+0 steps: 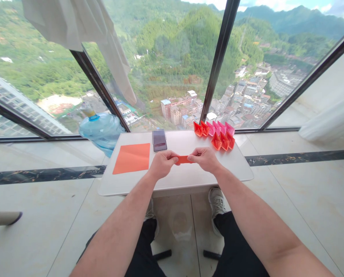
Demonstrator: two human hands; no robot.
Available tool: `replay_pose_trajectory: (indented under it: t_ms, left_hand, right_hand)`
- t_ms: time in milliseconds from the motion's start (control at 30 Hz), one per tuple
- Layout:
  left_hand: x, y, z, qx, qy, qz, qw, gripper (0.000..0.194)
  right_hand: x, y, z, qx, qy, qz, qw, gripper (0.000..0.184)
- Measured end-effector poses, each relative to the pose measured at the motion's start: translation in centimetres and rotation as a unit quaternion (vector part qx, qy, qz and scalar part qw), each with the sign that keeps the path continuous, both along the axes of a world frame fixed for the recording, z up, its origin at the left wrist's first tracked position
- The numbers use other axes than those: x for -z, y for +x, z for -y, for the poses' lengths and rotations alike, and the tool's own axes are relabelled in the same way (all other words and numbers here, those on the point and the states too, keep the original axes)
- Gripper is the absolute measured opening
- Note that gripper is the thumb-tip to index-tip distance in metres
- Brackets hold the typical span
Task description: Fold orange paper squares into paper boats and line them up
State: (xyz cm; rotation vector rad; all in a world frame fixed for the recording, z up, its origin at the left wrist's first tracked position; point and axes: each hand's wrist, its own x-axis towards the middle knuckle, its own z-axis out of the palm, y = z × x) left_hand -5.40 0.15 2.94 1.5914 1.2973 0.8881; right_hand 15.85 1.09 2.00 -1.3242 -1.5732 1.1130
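Between my two hands is a small folded strip of orange-red paper [185,159], held level just above the white table [137,184]. My left hand [165,163] pinches its left end between thumb and fingers. The right end is pinched by my right hand [205,158] in the same way. To the left, a flat sheet of orange paper [132,158] lies on the table. Several folded red paper pieces [223,141] and pink ones [221,127] stand in rows at the back right. My fingers cover both ends of the strip.
A phone [159,141] lies at the table's back edge, beside the orange sheet. Behind the table's left corner rests a large blue water bottle [101,129]. Tall windows with dark frames [219,57] rise behind the table, and a pale curtain [102,38] hangs at the left.
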Motion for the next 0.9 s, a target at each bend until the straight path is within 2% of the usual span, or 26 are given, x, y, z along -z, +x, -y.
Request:
replay_pose_trajectory:
  t_ms: [167,267,467,600,700,900]
  left_hand:
    - [0.3,0.3,0.3,0.030,-0.024,-0.067,0.997,0.012]
    - [0.3,0.3,0.3,0.042,-0.039,-0.075,0.996,0.014]
    - [0.5,0.5,0.3,0.060,-0.018,-0.129,0.990,0.016]
    - [0.5,0.9,0.6,0.088,-0.008,-0.123,0.989,0.016]
    - [0.3,1.0,0.7,0.069,-0.015,-0.122,0.990,0.018]
    - [0.1,0.8,0.7,0.071,-0.028,-0.107,0.991,0.014]
  right_hand:
    - [0.2,0.0,0.0,-0.004,0.004,0.021,1.000,0.026]
    - [0.2,0.0,0.0,-0.017,0.019,0.039,0.999,0.023]
    - [0.2,-0.4,0.3,-0.041,0.023,0.057,0.997,0.020]
    - [0.5,-0.9,0.4,-0.076,0.001,0.057,0.995,0.019]
    - [0.6,-1.0,0.5,-0.093,-0.001,0.094,0.991,0.020]
    - [0.5,-1.1,0.6,-0.084,0.006,0.130,0.988,0.021]
